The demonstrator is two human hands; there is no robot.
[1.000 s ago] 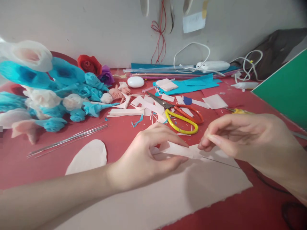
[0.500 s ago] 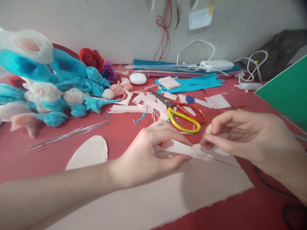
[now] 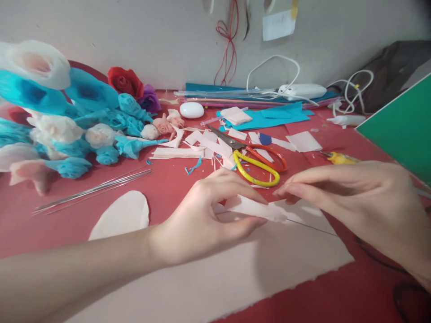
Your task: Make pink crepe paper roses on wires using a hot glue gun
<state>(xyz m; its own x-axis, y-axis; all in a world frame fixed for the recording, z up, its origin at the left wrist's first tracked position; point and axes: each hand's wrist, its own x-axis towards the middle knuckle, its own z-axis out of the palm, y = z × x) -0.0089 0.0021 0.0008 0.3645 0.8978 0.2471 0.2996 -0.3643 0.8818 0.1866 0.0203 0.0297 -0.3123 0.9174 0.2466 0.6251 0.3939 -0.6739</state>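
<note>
Though near right hand (image 3: pixel 360 197), pale paper strip (image 3: pixel 251 207) in left hand (image 3: pixel 204 222)

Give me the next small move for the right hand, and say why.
Probably lower the right hand to pinch the paper strip near its right end: the left hand holds the strip, a wire sticks out there, and the right hand is close by.

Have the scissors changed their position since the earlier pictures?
No: against the white oval object, the scissors keep the same place on the red table.
</note>
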